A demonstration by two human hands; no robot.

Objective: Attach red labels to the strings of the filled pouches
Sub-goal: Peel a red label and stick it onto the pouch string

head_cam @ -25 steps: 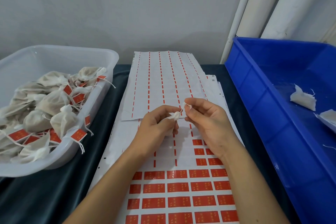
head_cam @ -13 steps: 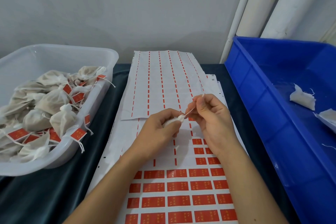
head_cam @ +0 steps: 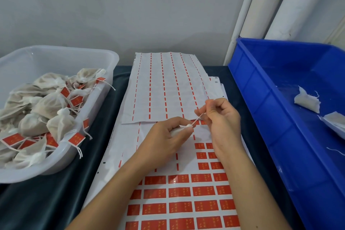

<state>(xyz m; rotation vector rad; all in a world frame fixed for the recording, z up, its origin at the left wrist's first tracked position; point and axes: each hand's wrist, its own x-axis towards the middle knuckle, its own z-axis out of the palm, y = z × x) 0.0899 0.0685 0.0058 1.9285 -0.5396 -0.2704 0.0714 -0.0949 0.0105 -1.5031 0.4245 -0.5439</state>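
Note:
My left hand (head_cam: 166,136) is closed around a small white pouch (head_cam: 182,129), most of it hidden in the fist, only its gathered neck showing. A thin string (head_cam: 197,119) runs taut from that neck up to the right. My right hand (head_cam: 220,117) pinches the string's far end between thumb and forefinger. Both hands hover over the label sheet (head_cam: 183,192), whose near rows still carry red labels (head_cam: 180,192). The upper part of the sheet is peeled bare.
A clear plastic tub (head_cam: 104,87) at the left holds several filled pouches with red labels on their strings. At the right, a blue bin (head_cam: 261,110) holds a few white pouches (head_cam: 306,101). A used backing sheet (head_cam: 164,87) lies farther back. Dark cloth covers the table.
My right hand has drawn the string out and up to the right, away from the pouch neck. The left hand has kept its hold and shifted slightly lower.

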